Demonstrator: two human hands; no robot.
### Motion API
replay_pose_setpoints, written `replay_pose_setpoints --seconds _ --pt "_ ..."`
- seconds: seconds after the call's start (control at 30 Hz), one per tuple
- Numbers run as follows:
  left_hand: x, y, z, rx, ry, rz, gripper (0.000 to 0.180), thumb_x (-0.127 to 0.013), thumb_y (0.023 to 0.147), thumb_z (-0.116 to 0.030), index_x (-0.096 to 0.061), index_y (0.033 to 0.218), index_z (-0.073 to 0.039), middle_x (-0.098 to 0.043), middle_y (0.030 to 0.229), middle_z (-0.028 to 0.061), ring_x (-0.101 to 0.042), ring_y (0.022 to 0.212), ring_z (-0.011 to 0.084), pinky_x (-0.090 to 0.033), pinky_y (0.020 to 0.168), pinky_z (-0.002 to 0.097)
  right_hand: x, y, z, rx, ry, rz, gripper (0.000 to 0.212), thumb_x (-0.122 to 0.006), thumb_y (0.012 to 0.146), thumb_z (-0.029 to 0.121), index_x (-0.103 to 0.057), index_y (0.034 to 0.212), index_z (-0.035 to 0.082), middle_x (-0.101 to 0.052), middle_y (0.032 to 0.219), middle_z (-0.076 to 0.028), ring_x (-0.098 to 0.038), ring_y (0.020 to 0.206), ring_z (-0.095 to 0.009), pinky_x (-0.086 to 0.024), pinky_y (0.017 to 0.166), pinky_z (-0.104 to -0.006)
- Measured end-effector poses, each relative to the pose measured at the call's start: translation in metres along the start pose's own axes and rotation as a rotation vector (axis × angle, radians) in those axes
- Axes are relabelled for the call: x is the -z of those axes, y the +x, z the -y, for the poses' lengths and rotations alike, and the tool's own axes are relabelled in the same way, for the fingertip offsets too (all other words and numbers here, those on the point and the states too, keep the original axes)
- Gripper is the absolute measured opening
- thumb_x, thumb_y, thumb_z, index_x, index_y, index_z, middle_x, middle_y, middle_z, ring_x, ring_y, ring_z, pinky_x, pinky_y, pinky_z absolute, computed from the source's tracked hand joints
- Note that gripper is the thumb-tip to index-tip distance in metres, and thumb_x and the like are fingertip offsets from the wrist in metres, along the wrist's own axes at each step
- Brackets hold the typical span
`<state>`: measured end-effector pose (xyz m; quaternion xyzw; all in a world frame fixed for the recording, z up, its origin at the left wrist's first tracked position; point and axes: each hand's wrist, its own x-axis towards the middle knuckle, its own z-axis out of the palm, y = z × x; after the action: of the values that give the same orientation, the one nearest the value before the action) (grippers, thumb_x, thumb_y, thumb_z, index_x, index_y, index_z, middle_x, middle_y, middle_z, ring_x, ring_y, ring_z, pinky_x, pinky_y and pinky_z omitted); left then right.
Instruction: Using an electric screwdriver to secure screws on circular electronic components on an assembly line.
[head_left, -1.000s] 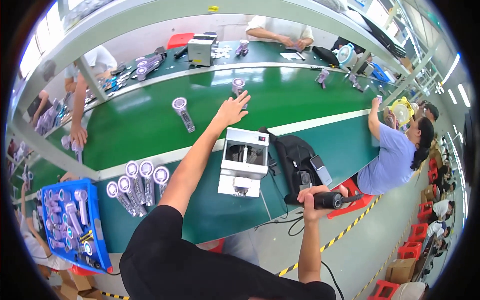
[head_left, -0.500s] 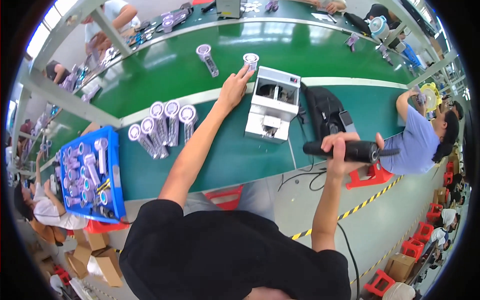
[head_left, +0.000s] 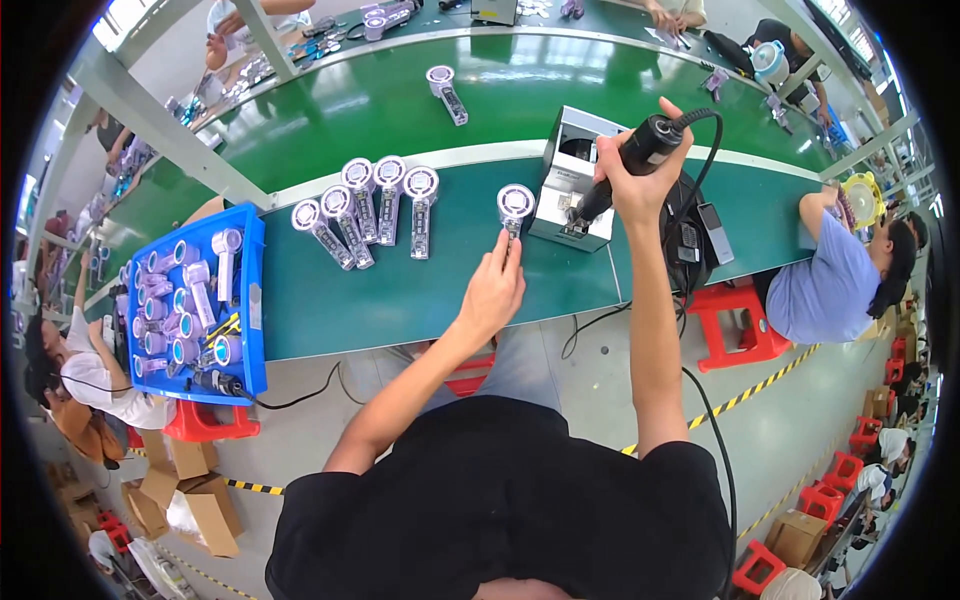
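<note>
Device with round lilac head [head_left: 515, 201] lies on the green bench [head_left: 400, 305], just left of the pale metal machine [head_left: 556, 206]. We see the left hand [head_left: 494, 288] at the device's handle, fingers extended; whether they pinch, we cannot tell. We record the right hand [head_left: 645, 190] wrapped around a black corded tool [head_left: 650, 144], tip at the machine's near end. Five similar devices [head_left: 421, 185] lie farther left

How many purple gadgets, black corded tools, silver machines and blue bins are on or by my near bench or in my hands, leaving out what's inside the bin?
Purple gadgets: 6 (5 grouped, 1 at your left hand)
Black corded tool: 1, in your right hand
Silver machine: 1
Blue bin: 1
Total: 9
</note>
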<state>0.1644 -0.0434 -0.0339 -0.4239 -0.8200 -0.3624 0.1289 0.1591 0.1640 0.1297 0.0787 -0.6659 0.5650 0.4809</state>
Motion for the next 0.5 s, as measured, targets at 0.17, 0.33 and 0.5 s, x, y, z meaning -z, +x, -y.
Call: replay_pose_setpoints --seconds 0.17,0.33,0.5 --pt "0.000 -0.001 0.001 -0.115 0.106 -0.023 0.053 -0.067 0.084 -0.007 -0.052 0.130 0.015 -0.053 0.132 0.0340 -0.060 0.089 0.0324 -0.053 0.082 0.0383 -0.004 0.010 -0.004 -0.093 0.041 0.011 0.076 -0.076 0.082 -0.006 -0.033 0.143 0.010 -0.059 0.068 -0.005 -0.057 0.050 -0.013 -0.047 0.046 -0.0269" --pt "-0.003 0.001 0.005 -0.152 0.153 -0.004 0.055 -0.069 0.083 -0.011 -0.053 0.129 0.015 -0.054 0.131 0.0339 -0.059 0.087 0.0310 -0.052 0.080 0.0370 -0.003 0.010 -0.008 -0.205 0.032 -0.024 0.075 -0.075 0.084 -0.005 -0.034 0.144 0.013 -0.057 0.067 -0.004 -0.057 0.048 -0.014 -0.047 0.045 -0.0284" --pt "-0.005 -0.001 0.008 -0.150 0.181 -0.026 0.056 -0.069 0.083 -0.014 -0.054 0.128 0.015 -0.055 0.132 0.0323 -0.059 0.087 0.0286 -0.052 0.079 0.0349 -0.013 0.010 0.014 -0.145 -0.024 -0.046 0.073 -0.068 0.085 -0.010 -0.030 0.144 0.012 -0.057 0.066 -0.006 -0.056 0.048 -0.014 -0.047 0.046 -0.0279"
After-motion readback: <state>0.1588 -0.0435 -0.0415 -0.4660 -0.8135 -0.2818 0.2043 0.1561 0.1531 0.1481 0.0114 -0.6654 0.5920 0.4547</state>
